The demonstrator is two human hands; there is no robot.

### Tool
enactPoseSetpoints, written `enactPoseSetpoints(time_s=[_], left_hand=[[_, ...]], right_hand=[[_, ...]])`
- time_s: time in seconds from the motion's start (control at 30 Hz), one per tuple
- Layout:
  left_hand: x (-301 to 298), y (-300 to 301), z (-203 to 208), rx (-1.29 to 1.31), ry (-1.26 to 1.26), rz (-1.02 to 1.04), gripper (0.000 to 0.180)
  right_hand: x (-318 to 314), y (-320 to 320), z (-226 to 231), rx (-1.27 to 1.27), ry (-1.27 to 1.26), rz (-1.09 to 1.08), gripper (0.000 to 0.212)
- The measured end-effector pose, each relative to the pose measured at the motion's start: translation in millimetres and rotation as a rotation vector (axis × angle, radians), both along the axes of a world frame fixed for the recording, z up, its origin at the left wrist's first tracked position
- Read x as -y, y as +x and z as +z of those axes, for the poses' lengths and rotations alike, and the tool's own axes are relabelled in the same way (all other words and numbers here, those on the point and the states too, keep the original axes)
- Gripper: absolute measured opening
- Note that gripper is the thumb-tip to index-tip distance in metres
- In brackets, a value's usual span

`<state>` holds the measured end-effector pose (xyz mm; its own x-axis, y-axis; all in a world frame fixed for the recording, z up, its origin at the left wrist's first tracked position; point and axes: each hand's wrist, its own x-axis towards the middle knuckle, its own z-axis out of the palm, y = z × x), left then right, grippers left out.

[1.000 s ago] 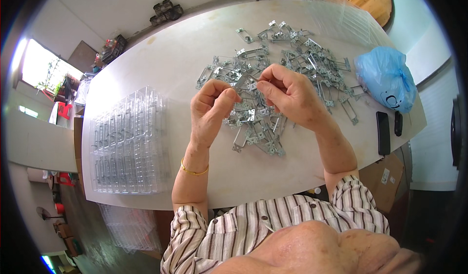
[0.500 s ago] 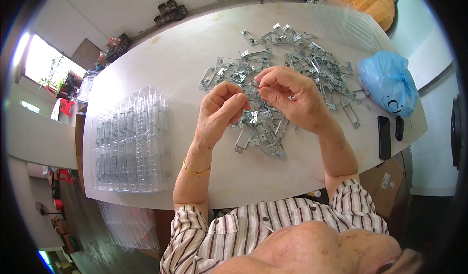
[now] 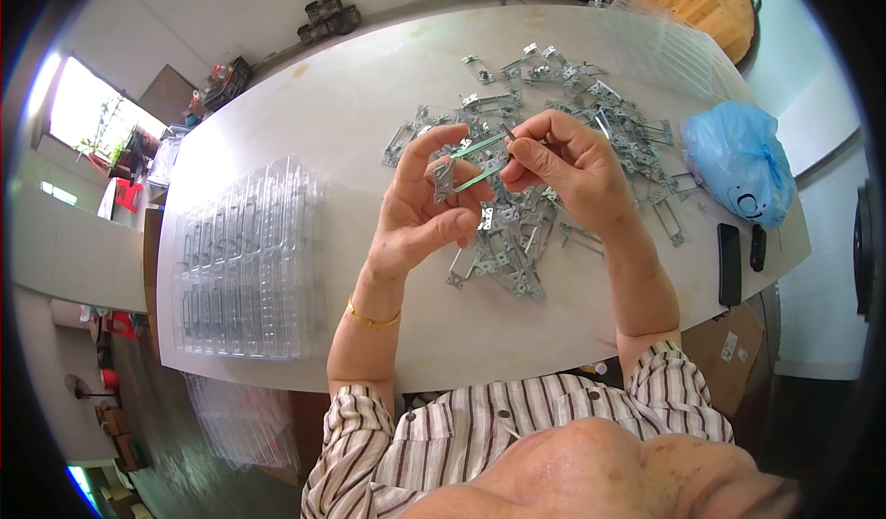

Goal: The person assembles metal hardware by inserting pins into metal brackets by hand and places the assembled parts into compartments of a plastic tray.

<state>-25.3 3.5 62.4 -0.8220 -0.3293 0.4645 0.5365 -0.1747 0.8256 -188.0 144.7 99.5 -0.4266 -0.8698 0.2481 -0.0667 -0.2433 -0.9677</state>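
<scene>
Above the table, a slim rectangular metal bracket [image 3: 444,183] with plate-like ends is held up, its long sides catching a greenish shine. My right hand [image 3: 574,164] pinches its right end between thumb and fingers. My left hand [image 3: 406,207] is open around the other end, thumb well apart and index finger stretched out. The bracket's left plate lies in front of the left fingers; whether they touch it I cannot tell. Beneath and beyond both hands spreads a loose pile of similar metal brackets [image 3: 637,136], partly hidden by the hands.
Clear plastic trays [image 3: 247,261] with brackets in their slots are stacked on the left of the white table [image 3: 369,76]. More clear trays [image 3: 669,44] lie at the far right. A tied blue bag [image 3: 738,159] and a black phone [image 3: 729,263] sit on the right.
The bracket has turned so its long sides now show between my hands. My left fingers and thumb have spread apart. My right hand still pinches the bracket and has shifted slightly right.
</scene>
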Motion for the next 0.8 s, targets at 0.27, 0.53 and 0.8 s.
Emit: enactPoseSetpoints(time_s=[0.27, 0.53, 0.8], left_hand=[[9, 3, -8, 0.035, -0.008, 0.041, 0.063], [13, 4, -13, -0.025, -0.070, 0.173, 0.057], [12, -5, -5, -0.132, -0.036, 0.185, 0.047]], right_hand=[[7, 2, -6, 0.113, 0.068, 0.113, 0.024], [9, 7, -7, 0.248, 0.129, 0.224, 0.024], [7, 10, -3, 0.067, 0.244, 0.162, 0.017]])
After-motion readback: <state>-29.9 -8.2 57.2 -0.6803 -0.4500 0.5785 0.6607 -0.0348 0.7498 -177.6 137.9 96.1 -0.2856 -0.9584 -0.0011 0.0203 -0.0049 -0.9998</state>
